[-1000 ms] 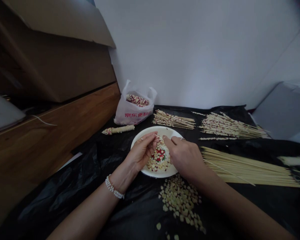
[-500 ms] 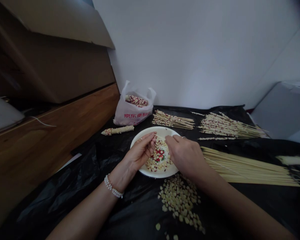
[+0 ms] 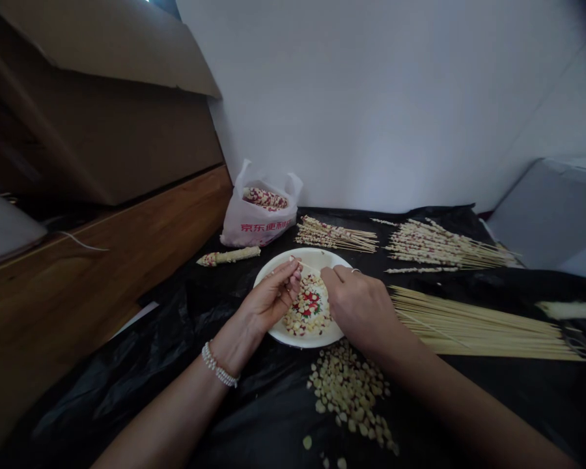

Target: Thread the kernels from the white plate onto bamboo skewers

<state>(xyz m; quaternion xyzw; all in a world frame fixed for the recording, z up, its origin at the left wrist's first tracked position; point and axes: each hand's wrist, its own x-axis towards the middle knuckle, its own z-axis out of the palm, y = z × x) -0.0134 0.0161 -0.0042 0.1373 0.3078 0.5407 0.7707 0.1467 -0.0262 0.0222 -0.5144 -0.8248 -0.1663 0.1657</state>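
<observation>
Over a white plate (image 3: 306, 341) with a red flower pattern, my left hand (image 3: 269, 298) pinches a pale corn kernel (image 3: 292, 258) between thumb and fingers. My right hand (image 3: 360, 305) is closed around a thin bamboo skewer (image 3: 312, 268), whose tip points left at the kernel. The skewer's other end sticks out behind my right hand. Loose corn kernels (image 3: 300, 324) in cream and dark red lie in the plate below my fingers. How far the tip has entered the kernel is too small to tell.
Bare bamboo skewers (image 3: 478, 326) lie at right, with kernel-threaded skewers (image 3: 420, 244) behind and a smaller bundle (image 3: 329, 233) beside them. A plastic bag (image 3: 258, 225) holds corn cobs; a partly stripped cob (image 3: 228, 256) lies before it. Loose kernels (image 3: 346, 391) cover the black sheet (image 3: 254, 417) in front.
My hands have barely moved; slightly more of the skewer shows between them. The whole view has shifted a little.
</observation>
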